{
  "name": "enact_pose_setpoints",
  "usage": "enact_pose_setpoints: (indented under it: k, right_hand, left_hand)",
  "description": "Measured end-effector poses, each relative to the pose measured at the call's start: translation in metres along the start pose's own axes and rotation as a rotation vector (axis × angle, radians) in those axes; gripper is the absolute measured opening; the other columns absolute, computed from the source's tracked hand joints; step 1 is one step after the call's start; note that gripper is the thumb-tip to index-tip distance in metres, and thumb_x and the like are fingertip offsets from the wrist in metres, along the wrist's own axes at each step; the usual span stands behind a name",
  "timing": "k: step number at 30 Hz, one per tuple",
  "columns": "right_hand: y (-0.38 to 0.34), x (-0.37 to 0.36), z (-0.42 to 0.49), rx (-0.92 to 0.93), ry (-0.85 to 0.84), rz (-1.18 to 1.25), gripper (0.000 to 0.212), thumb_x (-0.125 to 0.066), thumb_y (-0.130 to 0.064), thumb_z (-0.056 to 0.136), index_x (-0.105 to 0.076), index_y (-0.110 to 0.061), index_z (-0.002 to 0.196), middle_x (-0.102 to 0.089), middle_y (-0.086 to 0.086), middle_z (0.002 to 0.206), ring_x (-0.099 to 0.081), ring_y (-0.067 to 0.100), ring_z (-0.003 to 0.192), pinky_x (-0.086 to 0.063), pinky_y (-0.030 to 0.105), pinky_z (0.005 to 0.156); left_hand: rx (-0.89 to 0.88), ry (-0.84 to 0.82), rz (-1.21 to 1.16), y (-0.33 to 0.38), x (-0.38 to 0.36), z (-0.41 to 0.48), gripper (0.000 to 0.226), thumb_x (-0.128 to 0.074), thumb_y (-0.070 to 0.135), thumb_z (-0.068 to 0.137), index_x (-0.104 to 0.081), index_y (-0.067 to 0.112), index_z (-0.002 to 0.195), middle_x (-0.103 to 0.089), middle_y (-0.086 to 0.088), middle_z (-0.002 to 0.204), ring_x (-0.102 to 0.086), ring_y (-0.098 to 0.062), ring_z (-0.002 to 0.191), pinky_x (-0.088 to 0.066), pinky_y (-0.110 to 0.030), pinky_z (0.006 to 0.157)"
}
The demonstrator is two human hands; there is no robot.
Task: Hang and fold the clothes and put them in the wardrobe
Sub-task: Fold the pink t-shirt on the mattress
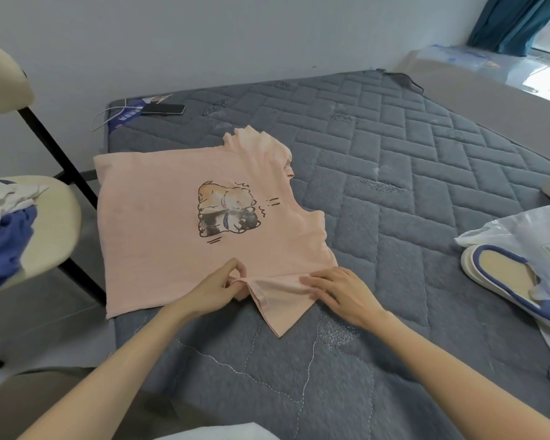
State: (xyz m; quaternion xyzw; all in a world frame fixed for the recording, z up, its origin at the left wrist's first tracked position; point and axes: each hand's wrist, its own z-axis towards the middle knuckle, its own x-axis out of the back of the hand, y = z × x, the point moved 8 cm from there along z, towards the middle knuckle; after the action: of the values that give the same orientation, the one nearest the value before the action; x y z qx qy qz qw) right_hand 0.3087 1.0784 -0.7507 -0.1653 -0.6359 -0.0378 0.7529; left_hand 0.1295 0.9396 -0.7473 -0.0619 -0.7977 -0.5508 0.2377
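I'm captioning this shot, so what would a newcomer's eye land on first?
First, the pink T-shirt with its cartoon animal print, spread on the grey quilted mattress mid-frame. At its near edge the left hand pinches a fold of fabric while the right hand presses the cloth flat beside it. Next come the blue and white clothes heaped on the chair at the left.

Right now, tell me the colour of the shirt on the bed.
The shirt is pale peach-pink, with a cartoon animal print; the head view shows it.
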Motion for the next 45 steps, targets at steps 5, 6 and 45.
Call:
enact_pose_setpoints:
  k: [5,6,45]
  right_hand:
    - [-0.012,0.003,0.022,0.086,-0.037,-0.043,0.049,-0.040,-0.026,0.077,-0.059,-0.029,0.123,-0.067,-0.008,0.103,-0.062,0.019,0.091,-0.051,0.031,0.078]
    - [-0.010,-0.001,0.024,0.117,-0.078,-0.070,0.056,-0.041,-0.024,0.071,-0.056,-0.029,0.124,-0.066,-0.007,0.107,-0.061,0.020,0.091,-0.053,0.033,0.076]
    - [0.031,-0.020,0.112,-0.384,-0.091,0.232,0.031,-0.048,-0.013,0.087,-0.066,-0.026,0.108,-0.054,-0.007,0.108,-0.050,0.016,0.098,-0.042,0.031,0.069]
  left_hand:
    - [0.131,0.175,-0.129,-0.011,0.019,0.014,0.013,-0.047,0.008,0.095,-0.044,0.016,0.086,-0.051,0.002,0.051,-0.045,-0.010,0.045,-0.040,-0.018,0.048]
    - [0.162,0.197,-0.132,-0.014,0.021,0.017,0.011,-0.048,0.008,0.095,-0.045,0.015,0.086,-0.050,-0.002,0.056,-0.046,-0.013,0.047,-0.039,-0.020,0.047]
    - [0.434,0.515,-0.207,-0.067,0.027,0.051,0.025,-0.073,0.030,0.077,-0.054,0.013,0.074,-0.052,0.001,0.066,-0.047,-0.016,0.064,-0.034,-0.027,0.056]
